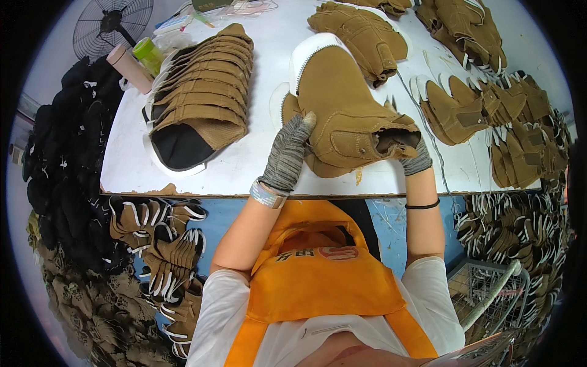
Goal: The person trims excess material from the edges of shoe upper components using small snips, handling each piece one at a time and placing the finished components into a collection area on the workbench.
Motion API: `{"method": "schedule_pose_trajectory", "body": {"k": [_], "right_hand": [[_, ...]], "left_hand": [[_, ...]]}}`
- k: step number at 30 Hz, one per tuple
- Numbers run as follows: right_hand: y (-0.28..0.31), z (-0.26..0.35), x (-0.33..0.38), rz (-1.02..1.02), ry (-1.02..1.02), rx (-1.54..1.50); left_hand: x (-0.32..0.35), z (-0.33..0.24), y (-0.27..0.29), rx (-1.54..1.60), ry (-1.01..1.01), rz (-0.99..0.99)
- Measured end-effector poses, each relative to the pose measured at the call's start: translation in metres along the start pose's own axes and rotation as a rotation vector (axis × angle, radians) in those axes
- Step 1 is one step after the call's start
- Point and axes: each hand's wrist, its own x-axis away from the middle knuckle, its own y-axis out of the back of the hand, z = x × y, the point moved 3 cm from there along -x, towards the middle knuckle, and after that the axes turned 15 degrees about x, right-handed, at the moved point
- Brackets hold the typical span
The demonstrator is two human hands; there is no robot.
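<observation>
I hold a brown boot upper (342, 104) with a white, stitched edge just above the near side of the table. My left hand (287, 153), in a grey knit glove, is closed on its left side with the thumb on top. My right hand (417, 160), gloved in grey, grips it by the open ankle end on the right; most of its fingers are hidden behind the upper. A small pointed grey thing shows beyond the upper near those fingers, too small to name. Another white edge and brown piece lie under the held upper, partly hidden.
A nested row of brown uppers (208, 92) lies left on the white table (269, 37). More uppers (452, 110) lie right and at the back. A pink tumbler (129, 68) and green cup (148, 55) stand far left. Piles surround the table; a wire basket (489, 287) is lower right.
</observation>
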Motion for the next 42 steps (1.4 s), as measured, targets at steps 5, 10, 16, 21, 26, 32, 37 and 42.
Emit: {"method": "schedule_pose_trajectory", "body": {"k": [5,10,16,21,26,32,37,42], "right_hand": [[0.018,0.001,-0.017,-0.049,-0.157,0.054],[0.052,-0.036,-0.028,0.142,-0.210,0.356],[0.016,0.032,0.004,-0.508,0.380,0.908],[-0.068,0.050,0.014,-0.345,0.567,0.486],[-0.106,0.015,-0.002,-0.295,0.486,0.648],[-0.054,0.044,-0.010,-0.200,0.552,0.926],[0.048,0.022,-0.077,-0.938,0.480,0.846],[0.078,0.025,-0.116,-0.856,0.195,0.711]], "left_hand": [[-0.018,0.015,0.026,-0.104,-0.103,-0.045],[-0.019,0.010,0.040,-1.049,-0.482,-0.009],[0.002,-0.029,-0.009,-0.887,-0.607,-0.003],[0.007,-0.023,-0.071,-0.937,-0.879,0.370],[-0.008,-0.024,-0.029,-1.145,-0.831,0.104],[-0.009,-0.018,-0.015,-1.206,-0.931,0.169],[-0.013,-0.019,-0.018,-1.047,-0.842,0.222],[-0.023,-0.034,-0.001,-1.039,-0.944,0.209]]}}
